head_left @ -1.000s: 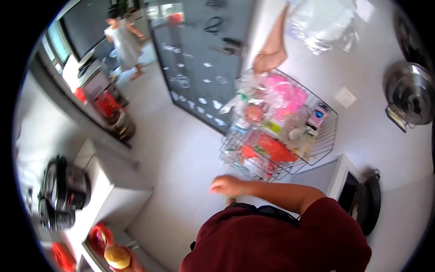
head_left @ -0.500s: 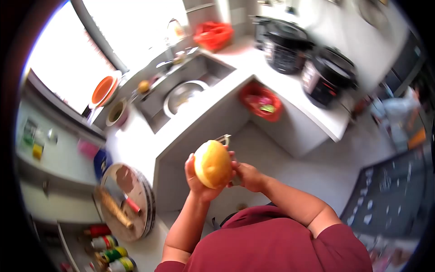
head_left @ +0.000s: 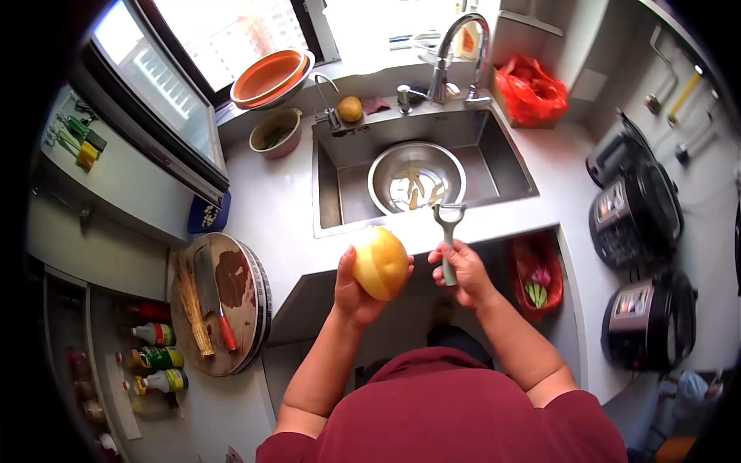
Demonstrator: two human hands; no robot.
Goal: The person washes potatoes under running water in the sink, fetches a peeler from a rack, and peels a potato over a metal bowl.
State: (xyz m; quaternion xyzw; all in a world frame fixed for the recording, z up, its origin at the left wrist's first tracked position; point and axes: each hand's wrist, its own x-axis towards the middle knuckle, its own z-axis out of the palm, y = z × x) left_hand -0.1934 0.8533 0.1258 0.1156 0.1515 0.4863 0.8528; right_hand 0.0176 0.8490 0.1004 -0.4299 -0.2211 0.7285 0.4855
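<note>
My left hand (head_left: 356, 297) is wrapped round a large yellow-orange fruit or vegetable (head_left: 380, 263), whose surface shows a paler patch on the left. To its right, my right hand (head_left: 465, 272) grips the green handle of a Y-shaped peeler (head_left: 448, 239), blade end up and apart from the yellow item. Just beyond both hands is the steel sink (head_left: 347, 185). A metal bowl (head_left: 379, 179) in it holds several strips of peel (head_left: 414, 185).
A round chopping board (head_left: 238, 339) at the left bears a cleaver (head_left: 208, 285) and a straw brush (head_left: 192, 309). Orange bowls (head_left: 266, 77) stand by the window, two black cookers (head_left: 637, 212) at the right. A red bag-lined bin (head_left: 549, 297) hangs below the counter.
The view has turned to the sink, which is now straight ahead. My right hand has moved away from the yellow item, and the peeler now shows clearly.
</note>
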